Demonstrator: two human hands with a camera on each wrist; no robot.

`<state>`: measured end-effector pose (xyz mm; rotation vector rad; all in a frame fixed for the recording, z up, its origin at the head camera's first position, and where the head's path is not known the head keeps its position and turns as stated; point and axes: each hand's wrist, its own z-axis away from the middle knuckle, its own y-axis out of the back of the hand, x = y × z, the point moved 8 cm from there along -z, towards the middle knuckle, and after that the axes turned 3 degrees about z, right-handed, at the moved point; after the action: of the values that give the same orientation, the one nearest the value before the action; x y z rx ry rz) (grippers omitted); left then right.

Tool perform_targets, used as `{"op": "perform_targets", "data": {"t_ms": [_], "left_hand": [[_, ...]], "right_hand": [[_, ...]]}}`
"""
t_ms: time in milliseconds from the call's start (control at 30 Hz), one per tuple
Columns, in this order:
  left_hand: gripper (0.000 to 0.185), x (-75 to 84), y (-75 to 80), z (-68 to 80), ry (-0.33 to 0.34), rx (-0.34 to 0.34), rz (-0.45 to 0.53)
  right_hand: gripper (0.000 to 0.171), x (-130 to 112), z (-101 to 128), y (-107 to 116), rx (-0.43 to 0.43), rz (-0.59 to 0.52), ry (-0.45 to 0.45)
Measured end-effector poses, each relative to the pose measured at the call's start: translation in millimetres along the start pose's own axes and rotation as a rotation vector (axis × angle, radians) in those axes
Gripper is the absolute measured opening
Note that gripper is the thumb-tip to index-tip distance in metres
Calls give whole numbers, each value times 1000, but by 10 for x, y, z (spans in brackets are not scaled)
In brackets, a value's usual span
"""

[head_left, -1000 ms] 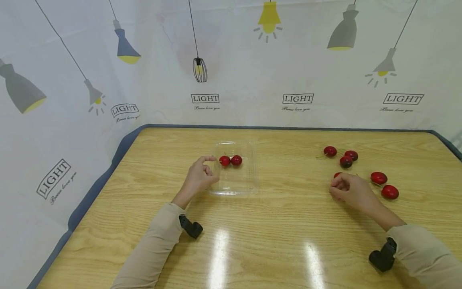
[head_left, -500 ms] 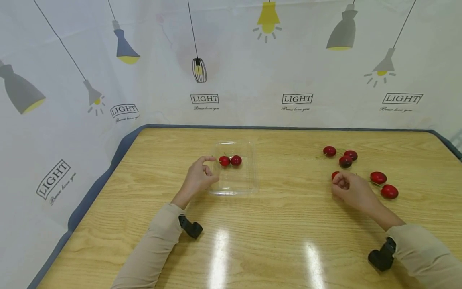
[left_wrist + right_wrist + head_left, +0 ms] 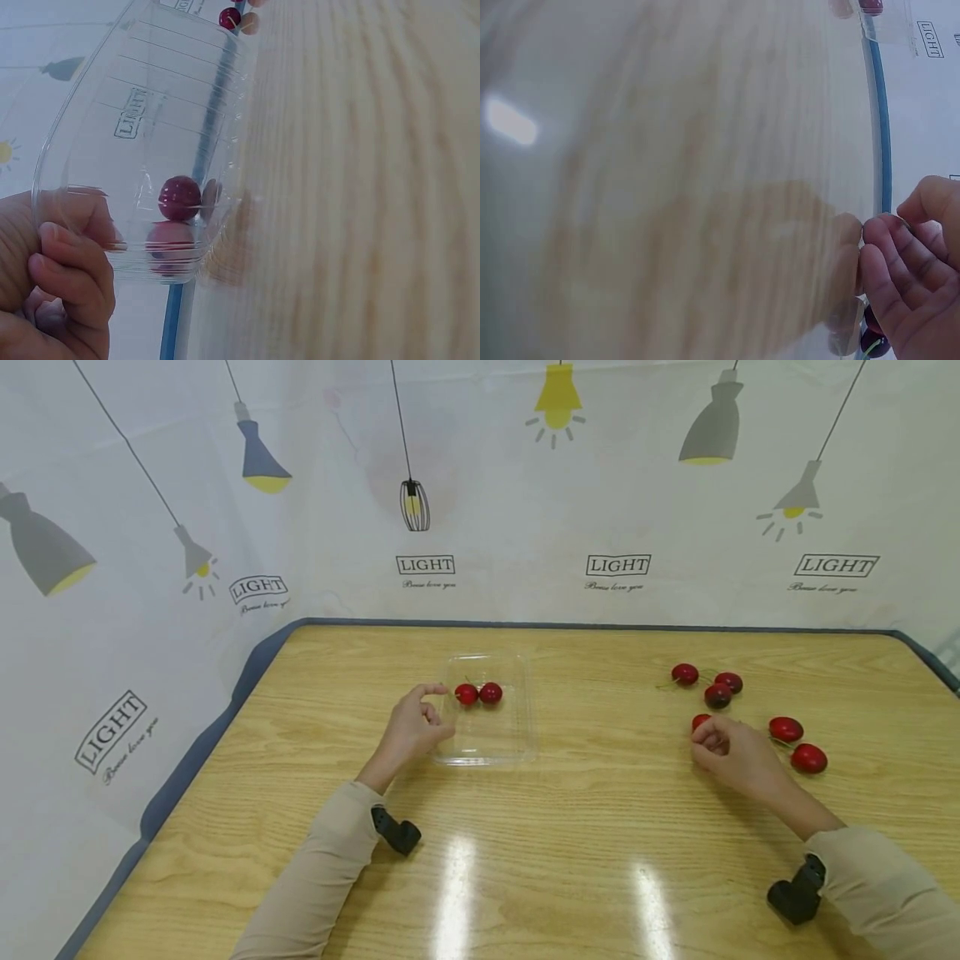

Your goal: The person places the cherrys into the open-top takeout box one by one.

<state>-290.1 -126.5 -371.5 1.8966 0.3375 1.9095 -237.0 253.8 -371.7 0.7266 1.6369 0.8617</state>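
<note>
My left hand [image 3: 411,724] is at the left side of a clear plastic container [image 3: 495,752]. In the left wrist view its fingers [image 3: 71,274] curl at the container's rim and grip it. Two red cherries [image 3: 491,693] lie inside, side by side. Over on the right, my right hand [image 3: 731,758] is bent down at a single red cherry [image 3: 700,721], mostly hidden behind the fingertips. The right wrist view shows those fingers [image 3: 885,259] drawn together with a thin stem-like bit at their tips; they appear to pinch this cherry by its stem.
Behind the right hand lie three dark red cherries [image 3: 717,695] with stems. Two more cherries, one of them the near cherry [image 3: 809,758], sit to its right. The wooden table [image 3: 570,827] ends at a blue edge against a lamp-printed backdrop [image 3: 510,510].
My right hand has shifted slightly to the right and away from me, and more of the cherry at its fingertips shows. The left hand and the container have stayed put.
</note>
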Motion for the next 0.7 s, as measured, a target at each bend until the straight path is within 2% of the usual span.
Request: {"op": "perform_targets", "data": {"t_ms": [433, 700], "left_hand": [[54, -2, -4, -6, 1, -3, 8], [54, -1, -3, -7, -1, -6, 5]], "right_hand": [[10, -4, 23, 16, -2, 26, 2], [17, 12, 27, 33, -30, 13, -49]]}}
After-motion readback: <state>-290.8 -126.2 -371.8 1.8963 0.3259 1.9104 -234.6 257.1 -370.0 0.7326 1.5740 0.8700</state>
